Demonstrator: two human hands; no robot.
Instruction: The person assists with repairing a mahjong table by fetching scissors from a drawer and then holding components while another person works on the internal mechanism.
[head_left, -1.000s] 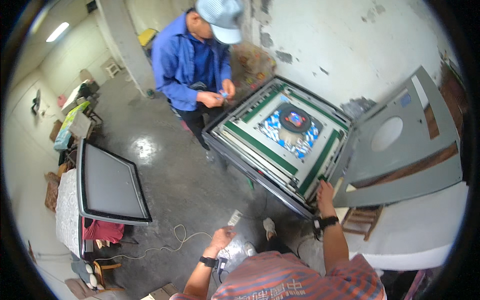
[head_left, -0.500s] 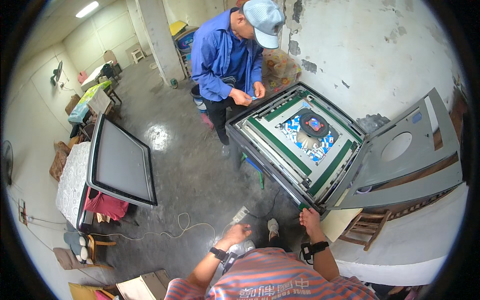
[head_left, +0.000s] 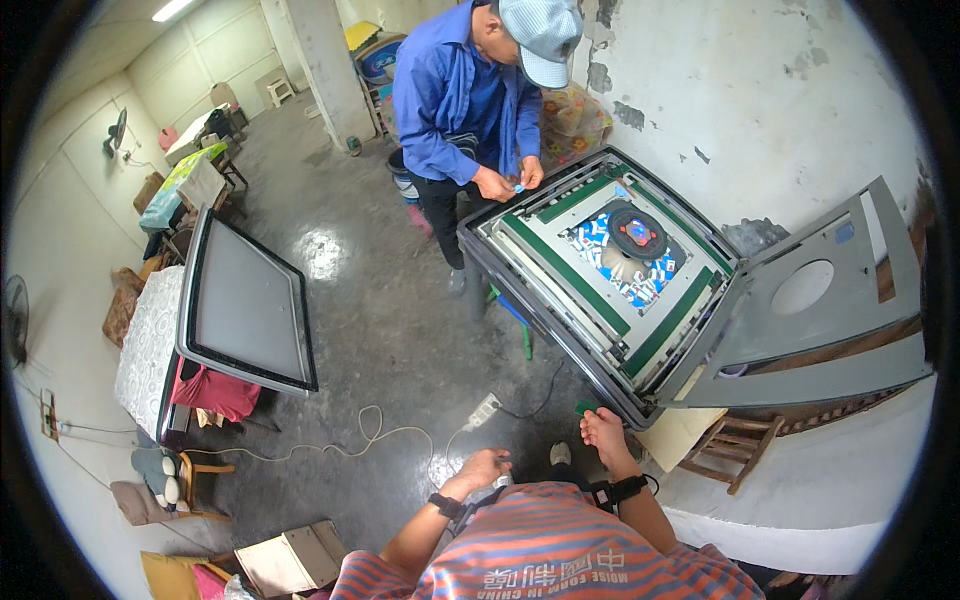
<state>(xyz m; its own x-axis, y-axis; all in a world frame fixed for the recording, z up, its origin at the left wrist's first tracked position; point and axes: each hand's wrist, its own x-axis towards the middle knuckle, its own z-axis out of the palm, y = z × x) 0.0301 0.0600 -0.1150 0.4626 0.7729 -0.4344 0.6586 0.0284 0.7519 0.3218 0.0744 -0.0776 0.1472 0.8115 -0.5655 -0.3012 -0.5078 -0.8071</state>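
In my right hand (head_left: pixel 603 432) is a small flat green piece (head_left: pixel 585 407), pinched at the fingertips just off the near corner of an opened automatic mahjong table (head_left: pixel 548 322). My left hand (head_left: pixel 484 468) hangs over the floor with its fingers curled; whether it holds anything is too small to tell. Inside the table, blue-and-white mahjong tiles (head_left: pixel 636 296) lie around a round black centre unit (head_left: pixel 638 232). The table's grey panel (head_left: pixel 780 345), with a round hole, stands raised on the right side.
A person in a blue shirt (head_left: pixel 430 100) stands across the table, fingering a small blue item. A framed grey tabletop (head_left: pixel 250 300) leans at left. A white power strip (head_left: pixel 482 411) and cable (head_left: pixel 340 455) lie on the floor. A wooden stool (head_left: pixel 733 450) sits under the panel.
My right hand has moved slightly left, drawing the green piece away from the table's corner. My left hand stays nearly in place. The view has shifted slightly.
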